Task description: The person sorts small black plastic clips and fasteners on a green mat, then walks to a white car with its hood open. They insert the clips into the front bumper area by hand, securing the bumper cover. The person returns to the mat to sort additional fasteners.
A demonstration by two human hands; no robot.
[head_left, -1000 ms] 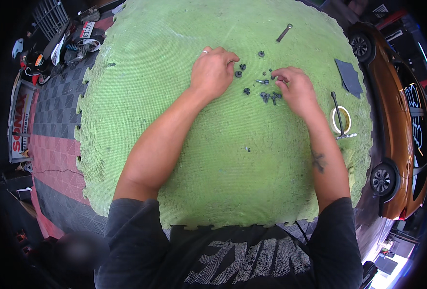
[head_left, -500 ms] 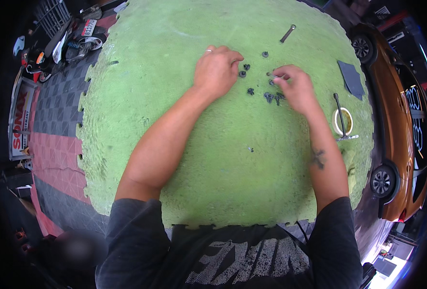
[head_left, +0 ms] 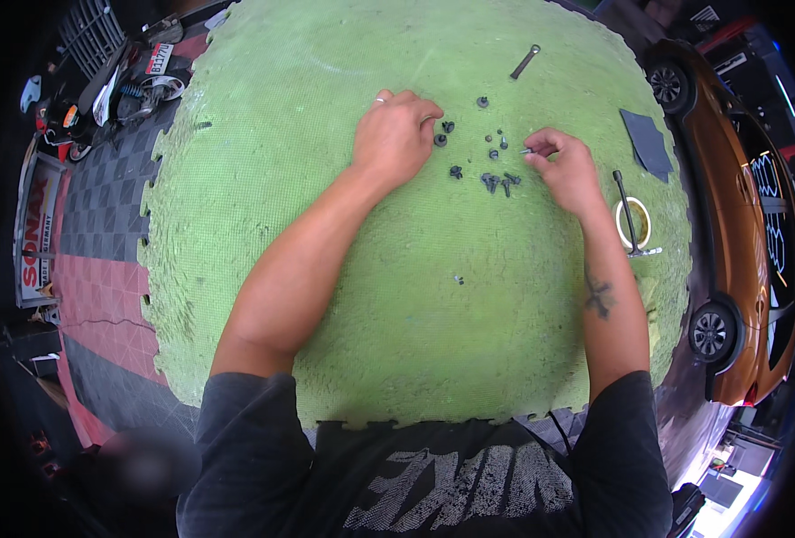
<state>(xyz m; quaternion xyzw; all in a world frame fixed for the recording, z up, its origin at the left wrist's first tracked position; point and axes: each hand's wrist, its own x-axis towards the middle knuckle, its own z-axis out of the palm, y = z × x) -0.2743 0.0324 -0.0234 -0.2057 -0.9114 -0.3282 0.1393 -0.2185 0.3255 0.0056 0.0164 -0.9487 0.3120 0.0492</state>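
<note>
My right hand (head_left: 566,169) pinches a small silvery screw (head_left: 528,151) between thumb and fingertips, just above the green mat (head_left: 388,305). To its left lie a small bolt (head_left: 504,142), a dark fastener (head_left: 494,155) and a cluster of black plastic clips (head_left: 496,183). My left hand (head_left: 395,134) rests on the mat with its fingers curled in; what they hold, if anything, is hidden. Close to its fingertips sit a black clip (head_left: 447,127) and a round dark fastener (head_left: 440,141). Another black clip (head_left: 456,172) lies between my hands, nearer to me.
Farther off lie a round-headed fastener (head_left: 482,102) and a wrench (head_left: 525,62). Along the right are a dark grey sheet (head_left: 647,145), a tape roll (head_left: 623,228) and a T-handle wrench (head_left: 626,199). An orange car (head_left: 740,269) stands beyond the mat, a motorcycle (head_left: 115,94) at the left.
My right hand has drawn back slightly to the right from the small fasteners, and the screw in its fingertips shows clearly now. My left hand keeps its place beside the clips.
</note>
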